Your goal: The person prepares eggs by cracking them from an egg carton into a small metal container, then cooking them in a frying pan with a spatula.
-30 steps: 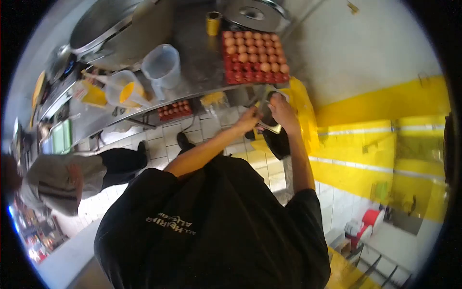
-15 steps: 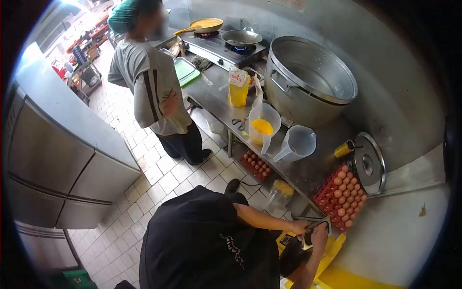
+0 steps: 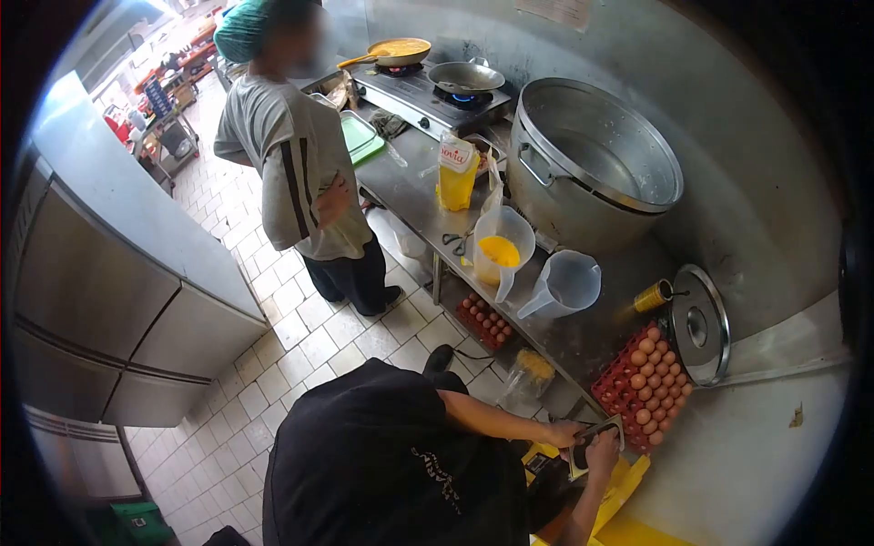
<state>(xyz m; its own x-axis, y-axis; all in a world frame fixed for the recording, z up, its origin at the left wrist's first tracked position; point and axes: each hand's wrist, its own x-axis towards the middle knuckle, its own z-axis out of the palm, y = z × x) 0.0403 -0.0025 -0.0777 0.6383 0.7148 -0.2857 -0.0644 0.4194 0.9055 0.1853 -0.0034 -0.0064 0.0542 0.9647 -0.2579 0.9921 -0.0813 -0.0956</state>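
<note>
The fingers of the left hand [image 3: 567,432] are closing on the left side of a flat, dark object with a pale rim [image 3: 589,440], while those of the right hand [image 3: 602,452] are gripping it at its lower right side. The object is lying between the two hands, tilted, its dark middle showing between the fingers; blur is hiding the placing of each finger. Below the hands, shiny yellow plastic sheeting [image 3: 628,482] is spreading. Just above them, at the near end of the grey metal bench [image 3: 575,341], a red plastic egg tray [image 3: 612,384] is holding rows of brown eggs [image 3: 657,382], its left part showing bare cups. Next to it, a round metal lid [image 3: 699,326] is standing against the wall, with a yellow cylindrical can [image 3: 652,296] beside it. Farther along, a translucent plastic jug [image 3: 568,282] is sitting near a second jug holding yellow liquid [image 3: 499,247], and a large aluminium pot [image 3: 583,205] is resting behind them. Beyond, a person in a grey shirt [image 3: 296,173] is standing by the bench.
</note>
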